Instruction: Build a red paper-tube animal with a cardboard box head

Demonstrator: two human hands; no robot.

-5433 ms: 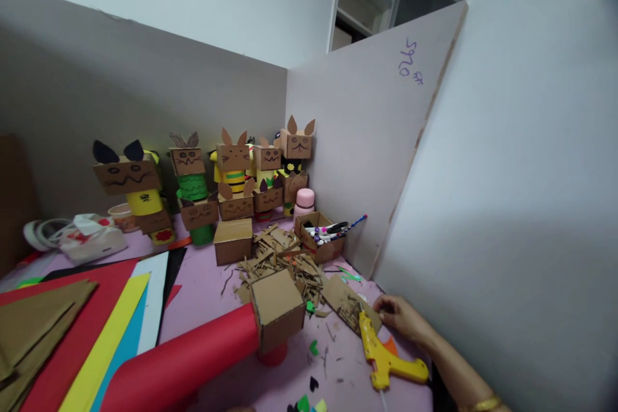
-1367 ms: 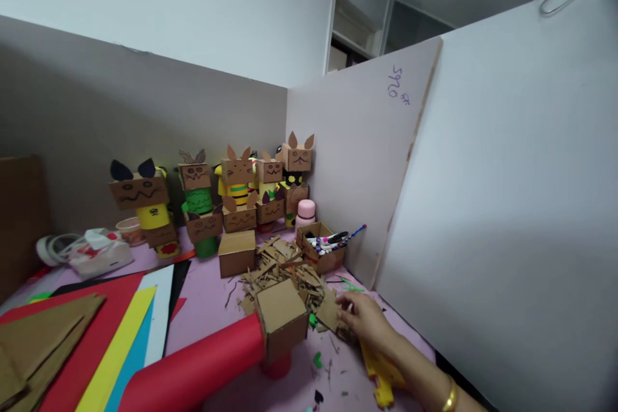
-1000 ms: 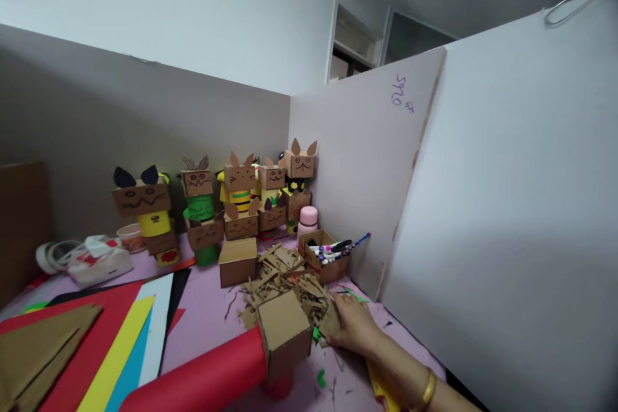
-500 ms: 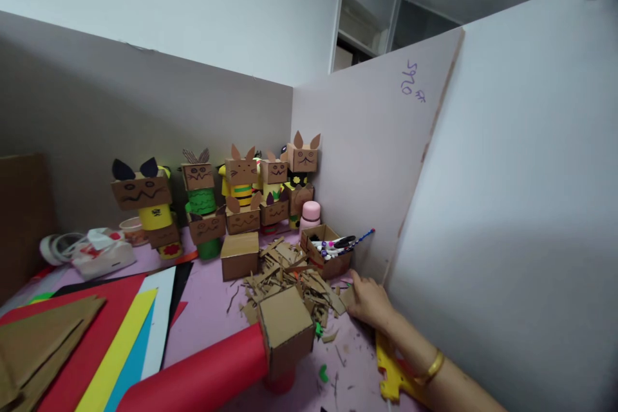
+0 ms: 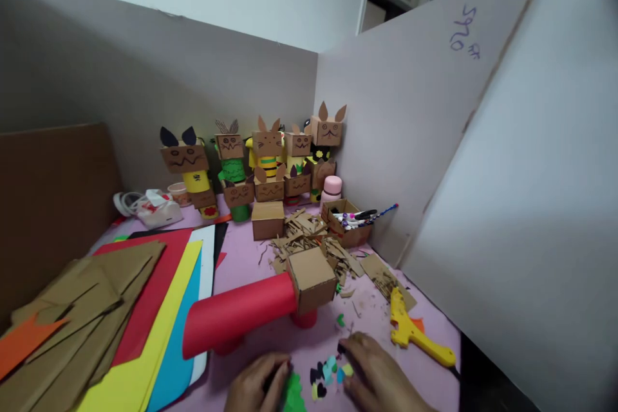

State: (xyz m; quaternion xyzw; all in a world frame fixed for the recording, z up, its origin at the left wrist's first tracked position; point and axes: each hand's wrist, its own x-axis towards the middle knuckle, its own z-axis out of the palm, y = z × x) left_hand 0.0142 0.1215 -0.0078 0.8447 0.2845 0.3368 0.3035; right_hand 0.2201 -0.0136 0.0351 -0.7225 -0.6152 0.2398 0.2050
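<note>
While the red tube (image 5: pixel 241 312), with a cardboard box (image 5: pixel 311 273) at one end, stands where it did on the counter (image 5: pixel 236 261), the yellow glue gun (image 5: pixel 410 333) is in full view again, the right hand (image 5: pixel 379 376) having withdrawn from the flat cardboard piece (image 5: pixel 375 266). I note the left hand (image 5: pixel 258 383) newly in view beside a green paper piece (image 5: pixel 293 394), the right now at the small paper cut-outs (image 5: pixel 328 370) between them, so in my judgement the work has moved from the cardboard to these shapes. Fingers (image 5: pixel 276 389) on both hands are bent; whether either grasps anything I cannot tell.

Left hand (image 5: pixel 259 382) curled, right hand (image 5: pixel 375 373) apart, angled inward
</note>
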